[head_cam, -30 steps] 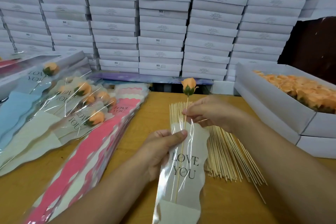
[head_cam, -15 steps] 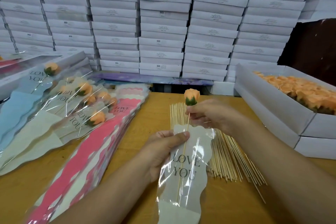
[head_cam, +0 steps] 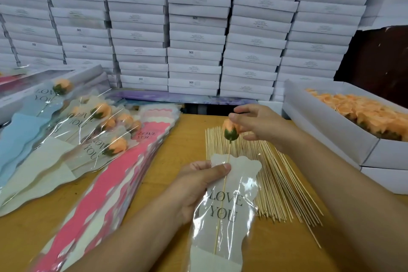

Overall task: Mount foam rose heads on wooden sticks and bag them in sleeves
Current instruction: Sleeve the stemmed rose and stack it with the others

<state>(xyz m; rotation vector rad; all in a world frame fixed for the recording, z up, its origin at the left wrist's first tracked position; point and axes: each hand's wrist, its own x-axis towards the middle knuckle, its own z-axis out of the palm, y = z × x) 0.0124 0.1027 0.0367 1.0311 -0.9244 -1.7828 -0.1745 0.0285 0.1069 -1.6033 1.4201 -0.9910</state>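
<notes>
An orange foam rose head (head_cam: 229, 128) with a green base sits on a wooden stick (head_cam: 223, 192) that runs down inside a clear sleeve (head_cam: 223, 212) printed "LOVE YOU". My left hand (head_cam: 198, 183) grips the sleeve near its mouth, thumb across the top edge. My right hand (head_cam: 258, 123) holds the rose head between fingertips and thumb, just above the sleeve's opening.
Loose wooden sticks (head_cam: 271, 174) lie fanned on the table under the sleeve. A white box (head_cam: 326, 130) of orange rose heads (head_cam: 373, 112) stands at the right. Pink sleeves (head_cam: 123, 172) and bagged roses (head_cam: 88, 132) lie at the left. Stacked white boxes (head_cam: 194, 35) fill the back.
The stick has slid deeper into the sleeve, bringing the rose head down toward its mouth. My right hand moved from the stick up to the rose head.
</notes>
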